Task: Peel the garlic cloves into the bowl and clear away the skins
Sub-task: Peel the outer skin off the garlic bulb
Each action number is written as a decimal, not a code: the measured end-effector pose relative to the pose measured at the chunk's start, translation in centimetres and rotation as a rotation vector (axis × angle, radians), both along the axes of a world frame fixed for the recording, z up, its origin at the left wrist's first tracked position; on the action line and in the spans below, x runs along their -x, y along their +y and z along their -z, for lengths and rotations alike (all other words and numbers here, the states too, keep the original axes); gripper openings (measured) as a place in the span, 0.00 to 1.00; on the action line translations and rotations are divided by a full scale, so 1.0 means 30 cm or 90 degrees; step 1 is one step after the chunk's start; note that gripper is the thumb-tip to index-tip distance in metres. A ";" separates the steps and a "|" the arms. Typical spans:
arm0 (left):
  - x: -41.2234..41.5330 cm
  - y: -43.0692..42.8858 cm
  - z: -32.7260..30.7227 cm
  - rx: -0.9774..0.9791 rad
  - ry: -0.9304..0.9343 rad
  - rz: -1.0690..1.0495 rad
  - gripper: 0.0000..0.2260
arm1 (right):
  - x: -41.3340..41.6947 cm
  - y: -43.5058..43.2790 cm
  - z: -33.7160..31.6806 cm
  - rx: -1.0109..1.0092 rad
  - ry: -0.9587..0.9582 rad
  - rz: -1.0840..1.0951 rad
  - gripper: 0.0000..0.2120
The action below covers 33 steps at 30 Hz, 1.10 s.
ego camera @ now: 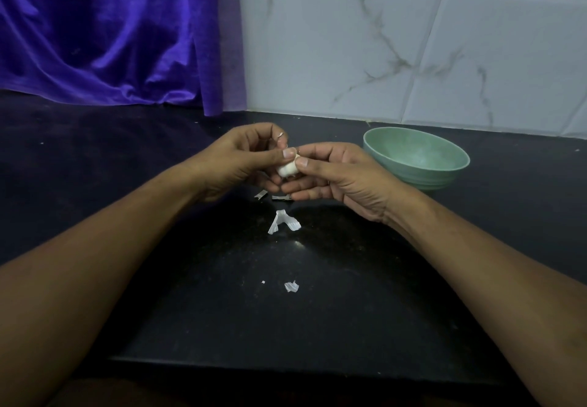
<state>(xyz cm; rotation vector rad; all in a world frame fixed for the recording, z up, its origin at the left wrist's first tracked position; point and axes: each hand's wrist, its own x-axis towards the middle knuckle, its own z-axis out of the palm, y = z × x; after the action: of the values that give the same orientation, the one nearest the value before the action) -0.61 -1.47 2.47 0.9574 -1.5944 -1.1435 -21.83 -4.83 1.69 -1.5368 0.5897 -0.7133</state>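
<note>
Garlic clove (286, 168) sits between my two hands just above the middle of the frame, held over the black counter (152, 190). My left hand (241, 159) curls around it, thumb pressed on its top and fingers bent underneath. My right hand (343, 178) pinches the same clove from the other side, thumb tip on its upper edge and fingers tucked below, so both hands grasp the clove and neither is loose. The clove looks pale and smooth on the side I can see; I cannot tell how much skin clings to the hidden side.

Right of my hands in the picture, near the wall, stands the green bowl (457, 170), upright on the counter and apart from my fingers.

Loose skins lie on the counter below my hands. Two small scraps (260, 195) rest just under my fingers. A larger curled skin (282, 222) lies a little lower in the frame. Lower still, near the bottom centre, are a small crumpled piece (291, 286) and a tiny fleck (263, 282) beside it.

Purple cloth (111, 32) hangs in the upper left of the frame, and a marbled tile wall (381, 57) fills the upper right.
</note>
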 end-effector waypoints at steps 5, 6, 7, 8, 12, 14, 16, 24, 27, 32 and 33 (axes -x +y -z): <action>0.011 0.004 -0.006 0.008 0.002 -0.014 0.10 | 0.007 -0.001 -0.012 0.006 -0.008 -0.006 0.16; 0.014 0.004 -0.006 0.009 0.004 -0.017 0.11 | 0.009 -0.001 -0.015 0.009 -0.005 -0.002 0.17; 0.018 0.005 -0.006 0.010 0.002 -0.020 0.11 | 0.011 -0.002 -0.015 0.013 0.000 0.001 0.16; 0.021 0.006 -0.005 0.012 -0.001 -0.024 0.12 | 0.011 -0.002 -0.014 0.015 0.007 0.002 0.15; 0.028 0.009 -0.002 0.008 -0.004 -0.041 0.16 | 0.004 0.004 -0.006 0.008 0.019 -0.007 0.12; 0.032 0.010 -0.002 0.010 -0.007 -0.046 0.15 | -0.001 0.003 -0.002 0.003 0.014 -0.007 0.13; 0.034 0.009 0.001 0.015 -0.003 -0.053 0.14 | -0.009 0.002 0.004 -0.003 0.003 -0.011 0.13; 0.037 0.004 0.002 0.021 0.028 -0.083 0.12 | -0.008 -0.014 -0.002 -0.031 -0.069 0.035 0.13; 0.028 0.000 0.004 0.017 0.041 -0.103 0.07 | -0.006 -0.018 0.001 -0.019 -0.078 0.058 0.14; 0.014 -0.019 0.017 0.023 -0.002 -0.140 0.05 | -0.003 -0.025 0.004 0.000 -0.088 0.100 0.16; 0.010 -0.024 0.022 0.028 -0.023 -0.150 0.05 | -0.003 -0.027 0.004 0.001 -0.090 0.108 0.16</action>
<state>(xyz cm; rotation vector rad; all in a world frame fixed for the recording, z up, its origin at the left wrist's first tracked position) -0.89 -2.19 1.82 1.1107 -1.4834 -0.9298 -21.75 -5.63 1.58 -1.4349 0.6180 -0.9445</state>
